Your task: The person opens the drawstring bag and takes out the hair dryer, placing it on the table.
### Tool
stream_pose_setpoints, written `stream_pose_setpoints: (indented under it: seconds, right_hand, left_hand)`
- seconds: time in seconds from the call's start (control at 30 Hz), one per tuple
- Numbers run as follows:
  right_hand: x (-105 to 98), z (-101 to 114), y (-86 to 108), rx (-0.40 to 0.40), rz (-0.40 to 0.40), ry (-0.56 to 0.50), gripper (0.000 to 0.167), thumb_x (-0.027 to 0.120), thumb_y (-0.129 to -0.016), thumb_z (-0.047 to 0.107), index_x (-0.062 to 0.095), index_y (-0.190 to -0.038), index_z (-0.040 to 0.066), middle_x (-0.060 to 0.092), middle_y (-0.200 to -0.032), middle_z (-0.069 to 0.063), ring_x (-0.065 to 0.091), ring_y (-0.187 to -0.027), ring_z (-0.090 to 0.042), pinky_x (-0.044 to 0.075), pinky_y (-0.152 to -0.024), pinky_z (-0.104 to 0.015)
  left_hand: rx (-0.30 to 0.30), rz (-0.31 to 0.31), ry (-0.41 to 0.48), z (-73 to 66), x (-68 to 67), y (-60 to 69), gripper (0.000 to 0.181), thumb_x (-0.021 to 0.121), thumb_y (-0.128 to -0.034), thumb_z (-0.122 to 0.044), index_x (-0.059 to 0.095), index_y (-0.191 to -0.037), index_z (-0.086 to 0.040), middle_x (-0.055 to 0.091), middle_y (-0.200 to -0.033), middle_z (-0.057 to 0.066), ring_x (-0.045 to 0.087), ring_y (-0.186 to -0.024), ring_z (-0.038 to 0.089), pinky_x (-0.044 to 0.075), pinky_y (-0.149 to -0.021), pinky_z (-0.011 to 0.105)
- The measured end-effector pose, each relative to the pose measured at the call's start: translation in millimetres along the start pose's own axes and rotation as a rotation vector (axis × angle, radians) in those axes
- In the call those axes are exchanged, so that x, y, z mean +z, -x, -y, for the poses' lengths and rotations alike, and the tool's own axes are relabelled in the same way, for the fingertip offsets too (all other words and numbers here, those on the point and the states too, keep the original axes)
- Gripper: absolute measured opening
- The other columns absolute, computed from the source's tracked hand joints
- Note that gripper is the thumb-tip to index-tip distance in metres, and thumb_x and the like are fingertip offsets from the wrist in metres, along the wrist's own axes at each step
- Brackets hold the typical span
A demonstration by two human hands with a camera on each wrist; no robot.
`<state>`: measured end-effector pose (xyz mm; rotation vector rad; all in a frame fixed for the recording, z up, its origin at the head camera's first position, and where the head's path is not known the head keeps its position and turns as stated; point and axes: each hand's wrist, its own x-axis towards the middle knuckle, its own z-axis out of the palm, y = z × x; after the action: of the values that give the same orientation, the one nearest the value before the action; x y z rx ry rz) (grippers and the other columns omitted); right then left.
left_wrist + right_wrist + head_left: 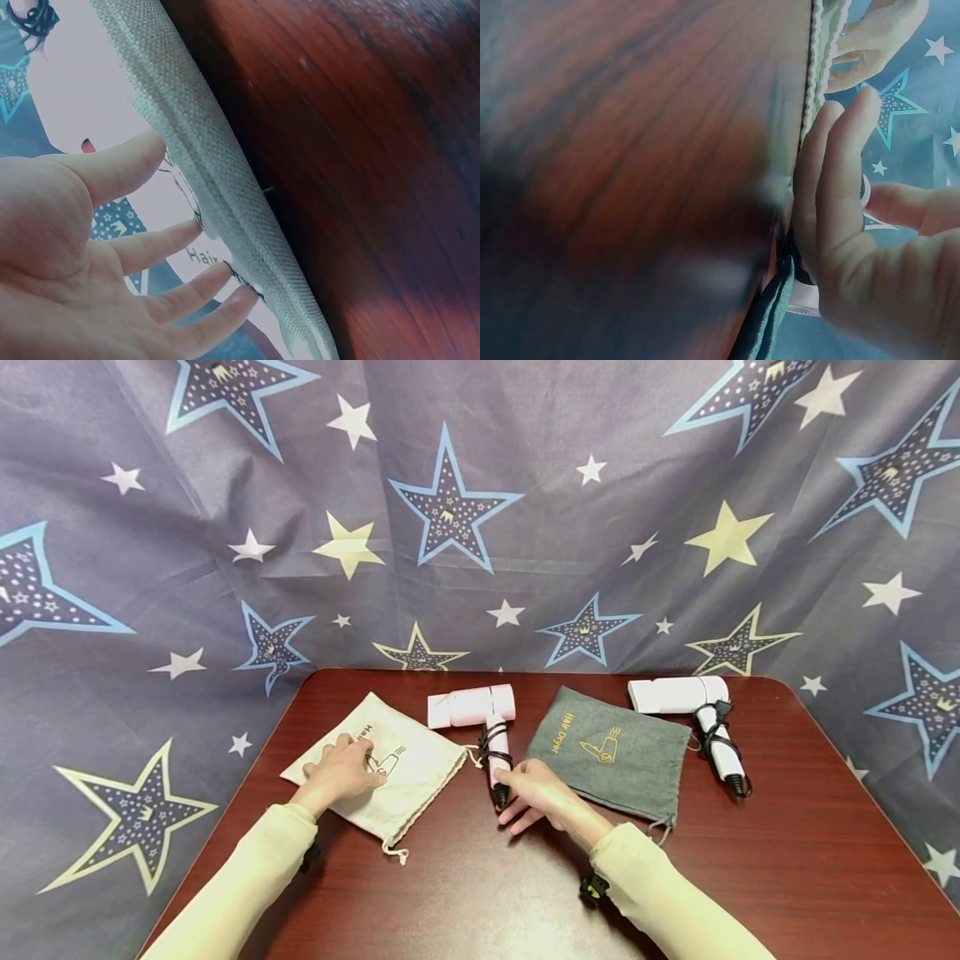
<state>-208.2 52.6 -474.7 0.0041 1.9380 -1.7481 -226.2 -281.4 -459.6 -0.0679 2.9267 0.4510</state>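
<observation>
A cream drawstring bag with a hair dryer print lies flat at the left of the table. My left hand rests on it with fingers spread; in the left wrist view the fingertips touch the cloth. To the right of that bag lies a pink hair dryer, its black cord wound round the handle. My right hand pinches the lower end of this handle between thumb and fingers, the other fingers stretched out below. In the right wrist view the right hand hides most of the handle.
A grey drawstring bag marked Hair Dryer lies just right of the right hand. Beyond it is a white hair dryer with a wrapped cord. A star-patterned curtain hangs behind the brown table.
</observation>
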Motion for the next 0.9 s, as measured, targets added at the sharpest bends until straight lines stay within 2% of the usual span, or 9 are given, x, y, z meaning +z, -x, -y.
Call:
stream_pose_setpoints:
  seconds: [0.23, 0.47, 0.9]
  right_hand:
    - [-1.4, -2.3, -0.6, -0.003, 0.019, 0.037, 0.033, 0.058, -0.109, 0.025, 0.06, -0.098, -0.005, 0.07, -0.084, -0.022, 0.073, -0.063, -0.027, 0.059, -0.05, -0.034]
    - [-2.6, 0.0, 3.1, -0.002, 0.025, 0.066, 0.032, 0.057, -0.109, 0.024, 0.058, -0.098, -0.006, 0.069, -0.084, -0.023, 0.073, -0.063, -0.028, 0.059, -0.048, -0.034]
    - [-2.8, 0.6, 5.8, -0.014, 0.028, 0.057, 0.031, 0.057, -0.108, 0.024, 0.057, -0.1, -0.005, 0.069, -0.083, -0.023, 0.072, -0.063, -0.027, 0.058, -0.048, -0.033]
  left_hand:
    - [0.005, 0.002, 0.007, 0.5, -0.1, -0.7, 0.074, 0.085, -0.0861, -0.036, 0.056, -0.145, -0.003, 0.047, -0.137, 0.029, 0.043, -0.124, 0.055, 0.029, -0.094, 0.084]
    - [0.003, 0.002, 0.005, 0.2, -1.0, -0.3, 0.074, 0.085, -0.086, -0.035, 0.056, -0.145, -0.002, 0.047, -0.136, 0.029, 0.043, -0.125, 0.055, 0.029, -0.094, 0.084]
    - [0.009, 0.003, 0.007, 2.1, -1.4, 0.7, 0.073, 0.085, -0.086, -0.035, 0.056, -0.145, -0.002, 0.047, -0.136, 0.029, 0.043, -0.124, 0.054, 0.029, -0.094, 0.084]
